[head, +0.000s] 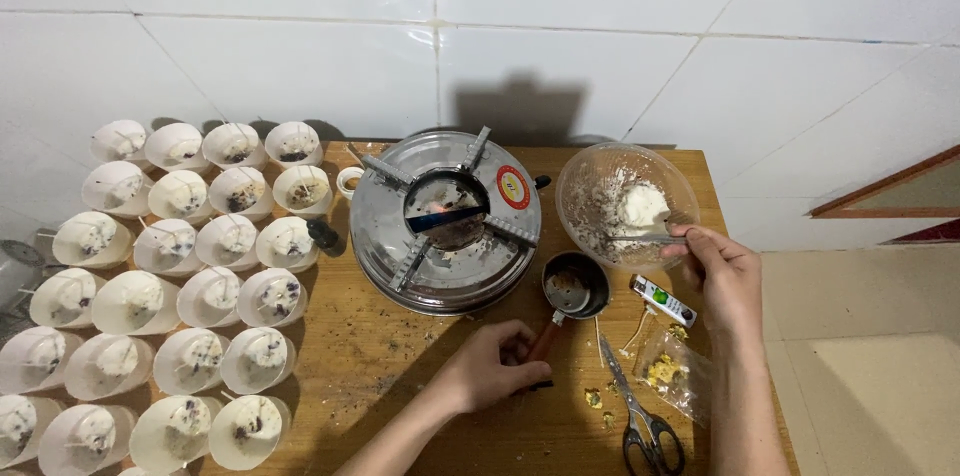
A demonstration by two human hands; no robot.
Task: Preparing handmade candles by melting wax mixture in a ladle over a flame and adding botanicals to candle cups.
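Note:
My left hand point(490, 371) grips the reddish handle of a small dark metal pot point(575, 286) that rests on the wooden table point(390, 366) beside the stove. My right hand point(722, 271) holds a metal spoon point(640, 237) whose bowl reaches into a clear plastic bowl point(590, 181) with white wax-like flakes and a white lump inside. A round steel stove point(445, 221) stands in the middle, with a small flame glowing in its centre.
Several white paper cups point(190, 326) with wicks and white filling cover the table's left half. Scissors point(640, 416), a small plastic bag of yellow bits point(670, 371) and a lighter point(665, 301) lie at the right. White tiled wall behind.

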